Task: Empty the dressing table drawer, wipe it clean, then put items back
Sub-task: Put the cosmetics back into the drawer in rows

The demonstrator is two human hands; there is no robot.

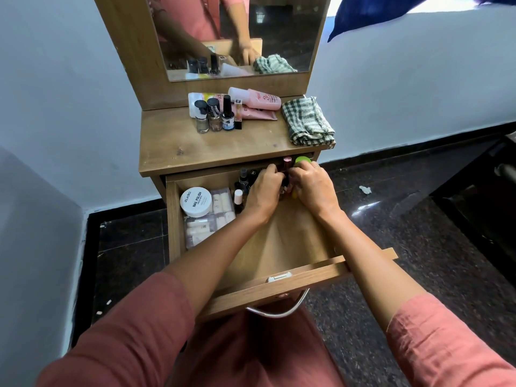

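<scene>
Head view: drawer [279,247] pulled open. My left hand [262,191] and right hand [312,188] sit close together at its back, fingers curled among small bottles [244,177]; exact grip I cannot tell. White nail-polish tub [196,201] at drawer's left. Checked cloth [307,121] and more bottles [215,114] on the tabletop [173,141].

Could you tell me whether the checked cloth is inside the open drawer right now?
No, the checked cloth lies folded on the tabletop at its right edge, above the open drawer.
</scene>
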